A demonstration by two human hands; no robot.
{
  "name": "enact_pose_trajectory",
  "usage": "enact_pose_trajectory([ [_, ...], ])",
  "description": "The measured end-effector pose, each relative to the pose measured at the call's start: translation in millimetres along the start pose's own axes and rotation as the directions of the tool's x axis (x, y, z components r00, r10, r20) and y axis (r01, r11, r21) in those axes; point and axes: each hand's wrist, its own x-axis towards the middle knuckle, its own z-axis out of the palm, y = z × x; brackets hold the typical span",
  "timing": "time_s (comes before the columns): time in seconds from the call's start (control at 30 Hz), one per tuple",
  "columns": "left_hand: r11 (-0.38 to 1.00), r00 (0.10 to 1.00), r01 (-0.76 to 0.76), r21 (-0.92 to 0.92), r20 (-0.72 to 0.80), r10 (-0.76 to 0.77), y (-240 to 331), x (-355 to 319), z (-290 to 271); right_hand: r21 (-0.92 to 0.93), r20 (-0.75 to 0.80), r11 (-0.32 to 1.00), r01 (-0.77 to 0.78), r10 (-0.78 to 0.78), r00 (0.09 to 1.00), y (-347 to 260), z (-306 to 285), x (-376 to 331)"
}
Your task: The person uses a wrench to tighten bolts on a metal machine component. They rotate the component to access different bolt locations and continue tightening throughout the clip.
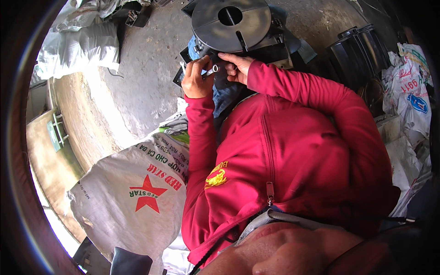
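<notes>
Looking down past a red jacket (302, 151) at two bare hands working close together, just below a dark metal disc (223, 36). The disc lies at the top of the view, with a round hole in its middle and a narrow slot near its lower edge, on a dark metal frame (270, 51).

The left hand (198, 79) has its fingers curled closed around a wrench (209, 72) — its ring end sticks out toward the right hand. Another shiny tip shows on the hand's outer side; whether it belongs to the same wrench, I cannot tell.

The right hand (237, 67) reaches in from the other side, forefinger stretched toward the frame's near edge and the other fingers bent inward. Whether it grips anything cannot be told. A small bolt (198, 47) shows at the disc's lower left, just above the left hand.

Blue jeans (224, 98) show below the hands. At left lies a big white sack (114, 201) with a red star; beyond it, plastic sheeting (78, 50) on a grey floor (151, 68). At right — a glossy black container (360, 52) beside a white printed bag (405, 89).
</notes>
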Motion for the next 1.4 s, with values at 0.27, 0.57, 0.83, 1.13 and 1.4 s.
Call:
enact_pose_trajectory([
  [0.27,0.999,0.999,0.026,-0.047,-0.037,-0.028,-2,-5,4,0.083,0.102,0.995,-0.050,0.042,0.994,-1,2,4],
  [0.57,0.192,0.604,0.711,-0.677,0.447,-0.660,25,-80,-18,0.055,0.060,0.996,-0.075,0.072,0.996,-4,4,5],
  [0.83,0.632,0.780,0.608,-0.481,0.209,-0.590,29,-112,-22,0.018,0.043,0.999,-0.045,0.045,0.998,-3,4,3],
  [1.13,0.990,0.991,0.126,-0.066,0.044,-0.124,34,-24,-35,-0.061,-0.005,0.998,-0.011,0.010,1.000,-1,7,4],
  [1.4,0.987,0.985,0.159,-0.002,0.065,-0.159,26,-30,-27,-0.036,0.012,0.999,-0.010,0.011,1.000,2,1,7],
])
